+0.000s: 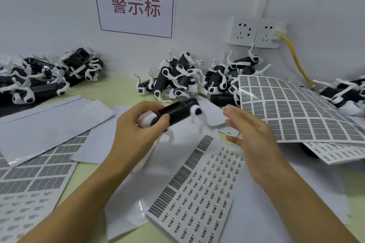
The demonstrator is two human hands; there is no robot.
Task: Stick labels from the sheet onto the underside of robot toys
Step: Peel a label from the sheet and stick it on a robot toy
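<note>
Fingers of the left hand (136, 124) curl round the near, white end of a black-and-white robot toy (175, 112), thumb on its upper side, holding it above the tabletop (118, 90). Its long black body runs from that hand up and to the right, roughly level, white legs hanging down; motion blur hides finer detail. The right hand (254, 136) is just beside the toy's far end, apart from it, fingers straight and loosely spread, holding nothing. Below both hands lies a label sheet (197, 189) of small printed labels. More robot toys (177, 77) are heaped along the wall, beside a curled label sheet (296, 110).
</note>
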